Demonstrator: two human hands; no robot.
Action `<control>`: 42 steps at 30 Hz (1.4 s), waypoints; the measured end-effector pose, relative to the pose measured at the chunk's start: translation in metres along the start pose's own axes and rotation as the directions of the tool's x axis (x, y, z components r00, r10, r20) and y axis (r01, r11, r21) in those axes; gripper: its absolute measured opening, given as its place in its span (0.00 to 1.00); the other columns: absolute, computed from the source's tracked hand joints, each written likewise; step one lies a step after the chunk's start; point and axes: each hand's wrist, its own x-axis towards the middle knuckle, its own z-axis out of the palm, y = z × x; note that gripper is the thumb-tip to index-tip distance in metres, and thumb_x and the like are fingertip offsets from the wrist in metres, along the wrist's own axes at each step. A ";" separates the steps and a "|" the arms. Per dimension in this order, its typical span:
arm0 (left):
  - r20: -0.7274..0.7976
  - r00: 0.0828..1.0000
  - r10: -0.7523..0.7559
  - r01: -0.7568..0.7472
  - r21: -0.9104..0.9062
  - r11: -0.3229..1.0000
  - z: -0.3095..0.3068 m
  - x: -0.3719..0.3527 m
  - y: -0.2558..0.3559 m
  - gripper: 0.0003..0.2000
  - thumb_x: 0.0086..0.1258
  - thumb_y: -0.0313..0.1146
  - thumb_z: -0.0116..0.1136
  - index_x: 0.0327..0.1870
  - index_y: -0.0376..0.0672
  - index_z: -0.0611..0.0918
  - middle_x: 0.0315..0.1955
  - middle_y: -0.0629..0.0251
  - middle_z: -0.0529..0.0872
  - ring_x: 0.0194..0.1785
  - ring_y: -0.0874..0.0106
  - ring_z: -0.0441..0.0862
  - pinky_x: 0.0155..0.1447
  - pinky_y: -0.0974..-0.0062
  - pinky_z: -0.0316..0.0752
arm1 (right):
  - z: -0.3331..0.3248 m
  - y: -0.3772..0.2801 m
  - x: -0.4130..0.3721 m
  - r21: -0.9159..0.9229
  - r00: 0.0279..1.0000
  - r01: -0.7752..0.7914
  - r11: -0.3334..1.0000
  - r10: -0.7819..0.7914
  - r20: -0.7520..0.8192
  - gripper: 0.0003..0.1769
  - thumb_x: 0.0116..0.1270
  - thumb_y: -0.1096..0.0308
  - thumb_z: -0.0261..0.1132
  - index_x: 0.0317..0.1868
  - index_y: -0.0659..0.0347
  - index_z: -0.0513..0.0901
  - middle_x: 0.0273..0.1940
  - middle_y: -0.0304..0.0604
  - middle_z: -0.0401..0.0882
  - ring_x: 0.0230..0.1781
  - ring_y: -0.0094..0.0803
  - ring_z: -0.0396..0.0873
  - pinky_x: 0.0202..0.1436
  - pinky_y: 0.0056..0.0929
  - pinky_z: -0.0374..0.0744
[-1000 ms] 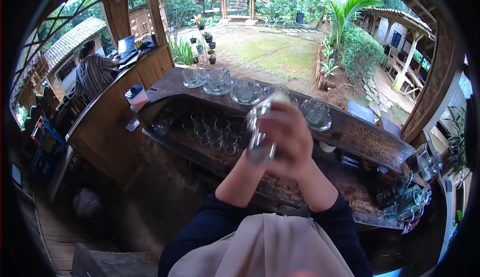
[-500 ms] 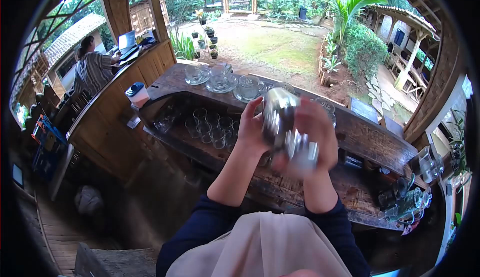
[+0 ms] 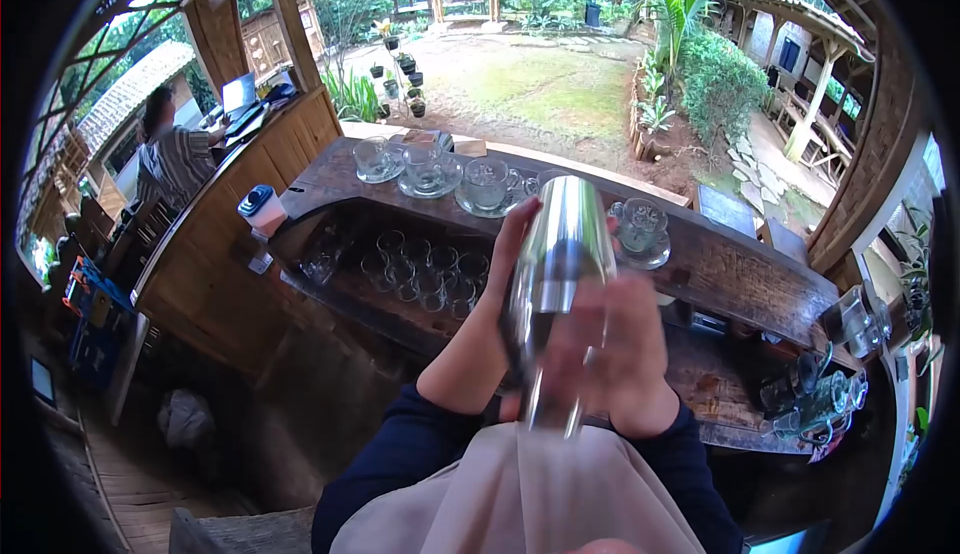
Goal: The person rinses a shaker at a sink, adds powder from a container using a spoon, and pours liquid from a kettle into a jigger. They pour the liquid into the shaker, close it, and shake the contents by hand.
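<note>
Left hand [image 3: 507,259] and right hand [image 3: 625,349], both tight around a tall shiny steel cocktail shaker [image 3: 562,244], above the near edge of the dark wooden bar counter [image 3: 702,374].

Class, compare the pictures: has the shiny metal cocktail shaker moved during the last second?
Yes. The shiny metal cocktail shaker has swung nearly upright; its lower end now reaches farther below the row of glass cups on saucers.

Fisheye view with a black vignette all round, beams bowed at the rim. Daylight comes from the garden [image 3: 540,84] at 12 o'clock, the sky blown out. Floor [image 3: 300,404] at 8 o'clock in deep shadow. Shaker [image 3: 560,254] and right hand [image 3: 620,354] motion-blurred, glare streaks on the steel.
</note>
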 end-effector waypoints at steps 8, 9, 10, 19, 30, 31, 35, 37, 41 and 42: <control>-0.184 0.953 0.239 -0.246 -0.017 0.969 -0.047 0.032 0.014 0.28 0.71 0.53 0.45 0.60 0.37 0.69 0.51 0.52 0.78 0.54 0.59 0.78 0.57 0.59 0.77 | 0.051 0.067 -0.023 0.195 0.817 -0.519 0.832 0.550 -0.175 0.23 0.45 0.61 0.73 0.45 0.50 0.83 0.50 0.42 0.79 0.56 0.43 0.75 0.57 0.40 0.74; -0.361 0.824 0.437 -0.377 0.227 0.898 -0.059 0.036 0.015 0.25 0.73 0.50 0.42 0.57 0.36 0.73 0.49 0.54 0.80 0.52 0.61 0.80 0.57 0.61 0.77 | 0.049 0.063 -0.023 0.193 0.816 -0.521 0.832 0.551 -0.174 0.23 0.45 0.61 0.73 0.45 0.50 0.83 0.50 0.42 0.79 0.56 0.43 0.75 0.57 0.40 0.74; -0.350 0.827 0.440 -0.379 0.230 0.896 -0.065 0.034 0.016 0.25 0.73 0.50 0.42 0.57 0.36 0.73 0.49 0.54 0.80 0.52 0.61 0.80 0.57 0.61 0.77 | 0.043 0.056 -0.014 0.200 0.772 -0.581 0.789 0.612 -0.170 0.20 0.45 0.61 0.72 0.43 0.49 0.83 0.50 0.41 0.79 0.56 0.43 0.75 0.60 0.44 0.71; 0.337 0.914 0.224 -0.266 0.083 0.960 -0.007 -0.001 0.003 0.39 0.63 0.64 0.50 0.64 0.37 0.67 0.56 0.49 0.73 0.59 0.58 0.73 0.56 0.52 0.75 | 0.022 0.016 -0.024 0.083 0.945 -0.324 0.942 0.319 0.074 0.23 0.44 0.67 0.72 0.45 0.44 0.82 0.49 0.30 0.80 0.55 0.35 0.77 0.60 0.44 0.71; 0.706 0.689 0.162 -0.338 0.115 0.934 0.013 0.012 -0.011 0.38 0.67 0.61 0.46 0.64 0.32 0.64 0.58 0.48 0.69 0.51 0.55 0.77 0.50 0.61 0.79 | 0.012 -0.009 0.017 0.017 0.906 0.410 0.912 -0.405 -0.122 0.13 0.54 0.66 0.68 0.42 0.41 0.83 0.46 0.22 0.80 0.49 0.19 0.79 0.62 0.48 0.68; 0.732 0.652 0.196 -0.380 0.093 0.920 0.013 0.008 -0.018 0.40 0.66 0.62 0.47 0.65 0.32 0.62 0.57 0.47 0.67 0.52 0.55 0.77 0.50 0.58 0.79 | 0.010 -0.001 0.006 0.016 0.904 0.413 0.911 -0.408 -0.125 0.13 0.54 0.66 0.68 0.42 0.41 0.83 0.46 0.22 0.80 0.49 0.19 0.79 0.62 0.48 0.68; 0.224 0.955 0.196 -0.184 -0.076 0.980 -0.031 0.008 0.011 0.35 0.69 0.60 0.43 0.63 0.34 0.66 0.53 0.52 0.75 0.52 0.58 0.78 0.54 0.62 0.78 | 0.034 0.036 -0.025 0.090 0.958 -0.272 0.958 0.260 0.124 0.16 0.49 0.65 0.70 0.42 0.49 0.83 0.49 0.34 0.80 0.53 0.33 0.78 0.57 0.43 0.73; -0.018 0.947 0.322 -0.322 0.007 0.947 -0.055 0.023 0.013 0.30 0.71 0.56 0.42 0.60 0.36 0.70 0.51 0.54 0.78 0.53 0.60 0.79 0.55 0.62 0.77 | 0.045 0.042 0.000 0.110 0.928 -0.355 0.928 0.364 -0.075 0.17 0.47 0.64 0.70 0.41 0.49 0.83 0.48 0.36 0.80 0.54 0.36 0.77 0.58 0.46 0.72; -0.050 0.969 0.242 -0.239 0.056 0.969 0.004 -0.001 0.002 0.29 0.71 0.55 0.45 0.61 0.39 0.70 0.55 0.52 0.76 0.54 0.59 0.79 0.56 0.61 0.77 | 0.025 0.006 0.027 0.024 0.945 -0.294 0.956 0.294 -0.143 0.14 0.50 0.62 0.71 0.40 0.41 0.83 0.47 0.33 0.81 0.53 0.37 0.77 0.60 0.52 0.69; 0.035 0.989 0.146 -0.146 -0.015 0.989 0.026 -0.007 -0.004 0.34 0.69 0.59 0.47 0.65 0.38 0.66 0.60 0.48 0.71 0.54 0.56 0.78 0.55 0.60 0.78 | 0.020 -0.011 0.024 -0.038 0.997 -0.010 0.999 0.007 -0.076 0.14 0.51 0.64 0.71 0.39 0.36 0.83 0.46 0.28 0.82 0.52 0.35 0.78 0.60 0.52 0.69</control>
